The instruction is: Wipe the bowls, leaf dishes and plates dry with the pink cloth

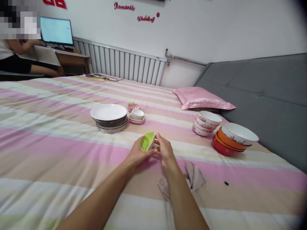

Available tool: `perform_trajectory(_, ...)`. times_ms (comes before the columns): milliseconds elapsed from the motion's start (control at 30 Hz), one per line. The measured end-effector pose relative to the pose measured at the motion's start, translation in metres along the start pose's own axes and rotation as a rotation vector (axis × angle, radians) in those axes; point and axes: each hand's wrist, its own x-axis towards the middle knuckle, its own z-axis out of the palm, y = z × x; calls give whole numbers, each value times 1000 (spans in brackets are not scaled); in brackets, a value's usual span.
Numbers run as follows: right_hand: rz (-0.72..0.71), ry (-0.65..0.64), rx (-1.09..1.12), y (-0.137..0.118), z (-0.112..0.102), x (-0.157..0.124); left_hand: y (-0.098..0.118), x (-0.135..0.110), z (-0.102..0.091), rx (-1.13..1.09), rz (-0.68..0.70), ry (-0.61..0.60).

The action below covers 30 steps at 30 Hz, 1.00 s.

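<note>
Between my two hands is a small dish (pixel 147 141), green inside and white outside, tilted so its inside faces left. My left hand (pixel 138 152) grips it from the left and below. My right hand (pixel 165 147) holds its right side, fingers against the white outer wall. A crumpled greyish-pink cloth (pixel 194 176) lies on the bed under my right forearm. Beyond my hands are a stack of plates (pixel 109 112) topped by a white one, small white bowls (pixel 137 113) on pinkish dishes, and a pink dish (pixel 133 106) with something green at its edge.
On the right stand stacked white patterned bowls (pixel 208 119) and larger orange, red and white bowls (pixel 230 140). A small black object (pixel 226 183) lies on the striped bedsheet (pixel 72 153). Farther back are a pink pillow (pixel 202 98), cables (pixel 103 77), a radiator (pixel 124 60) and a person seated by a monitor (pixel 57 31).
</note>
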Motion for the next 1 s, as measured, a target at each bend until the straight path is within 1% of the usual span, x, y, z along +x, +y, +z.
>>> perform_trajectory(33, 120, -53, 42, -10, -3, -4, 1, -1, 0, -83, -94, 28)
perform_trajectory(67, 167, -92, 53, -21, -7, -9, 3, -2, 0, -167, -188, 45)
perform_trajectory(133, 122, -191, -8, -41, -18, -20, 4, -4, 0, -318, -343, 18)
perform_trajectory(167, 73, -226, -67, -50, -25, -26, 5, -5, 0, -378, -395, 7)
perform_trajectory(200, -9, -258, -151, -58, -33, -32, 6, -5, 0, -424, -432, 11)
perform_trajectory(233, -103, -269, -278, -65, -41, -38, 6, -5, -1, -462, -457, 29)
perform_trajectory(267, -169, -253, -436, -70, -49, -45, 7, -5, -1, -500, -464, 38)
perform_trajectory(300, -195, -210, -621, -75, -57, -51, 7, -4, -2, -538, -463, 34)
perform_trajectory(333, -178, -180, -807, -78, -64, -57, 8, -4, -2, -577, -461, 24)
perform_trajectory(367, -133, -186, -956, -81, -69, -62, 8, -3, -3, -615, -466, 15)
perform_trajectory(400, -87, -229, -1052, -82, -73, -67, 9, -3, -4, -652, -479, 10)
perform_trajectory(467, -57, -339, -1136, -83, -74, -72, 9, -2, -5, -719, -514, 19)
perform_trajectory(567, -87, -456, -1186, -78, -63, -72, 11, -2, -6, -812, -548, 30)
perform_trajectory(667, -110, -522, -1257, -68, -48, -66, 13, -2, -7, -867, -552, 14)
perform_trajectory(733, -132, -545, -1285, -61, -41, -63, 14, -2, -7, -884, -544, 13)
perform_trajectory(800, -161, -570, -1279, -56, -39, -59, 14, -2, -7, -894, -530, 12)
perform_trajectory(867, -218, -568, -1203, -56, -43, -55, 14, -2, -8, -899, -522, 0)
perform_trajectory(900, -265, -536, -1122, -57, -45, -53, 13, -2, -8, -898, -517, -2)
perform_trajectory(933, -315, -466, -1008, -59, -48, -50, 13, -2, -8, -895, -512, 0)
perform_trajectory(967, -362, -357, -866, -60, -50, -47, 12, -3, -8, -892, -506, 3)
perform_trajectory(1000, -397, -216, -704, -62, -51, -44, 12, -2, -8, -890, -499, 4)
